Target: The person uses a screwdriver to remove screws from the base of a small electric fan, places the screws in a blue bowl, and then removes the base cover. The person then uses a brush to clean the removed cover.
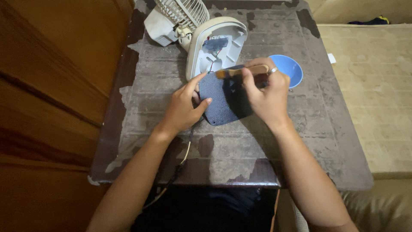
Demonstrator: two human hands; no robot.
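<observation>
My left hand (pixel 183 107) pinches the left edge of a dark blue textured plate (pixel 221 105) and holds it tilted over a worn table (pixel 300 129). Across the top edge of that plate lies a tool with a light wooden handle (pixel 244 71), gripped in my right hand (pixel 266 96), which has a ring on one finger. Just behind the plate lies the opened white base (pixel 216 47) of a small fan, with a small board and thin wires showing inside. The fan's white grille (pixel 182 13) lies at the table's far edge.
A blue bowl (pixel 288 68) sits right behind my right hand. A thin cord (pixel 182 159) runs from under the plate off the table's near edge. A wooden wall is on the left, a tiled floor on the right.
</observation>
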